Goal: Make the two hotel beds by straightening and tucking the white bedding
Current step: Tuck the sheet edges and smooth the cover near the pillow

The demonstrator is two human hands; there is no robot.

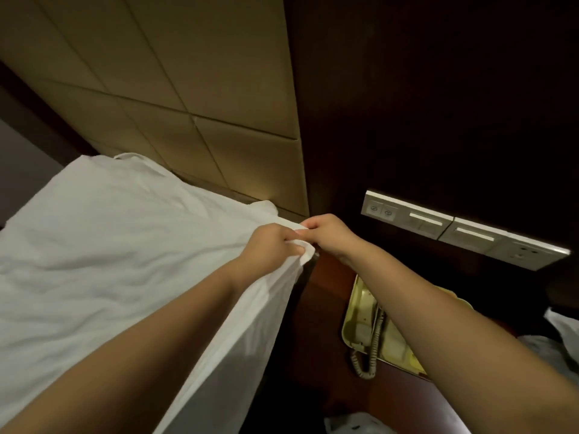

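Far left: the white sheet (109,245) lies spread out and wrinkled, w/ its near side hanging straight down next to your left forearm. Behind it stands the tan padded headboard (188,89), split into panels by diagonal seams. At the sheet's top right corner, near the headboard's end, your left hand (272,245) grips a bunched fold. Its fingers are curled tight round the cloth, and a bit of white pokes out below the knuckles. Your right hand (329,234) is right up against it, touching, w/ fingertips pinching the same corner. The thumb is hidden, so can't tell how it sits on the cloth. Under your right forearm, a yellowish phone (369,324) w/ a coiled cord (372,343) lies on the dark reddish nightstand (329,277), partly covered by the arm. Above, on the dark wall, a pale switch panel (454,228) slants down to the right. At the far right edge there's more crumpled white fabric (564,327).
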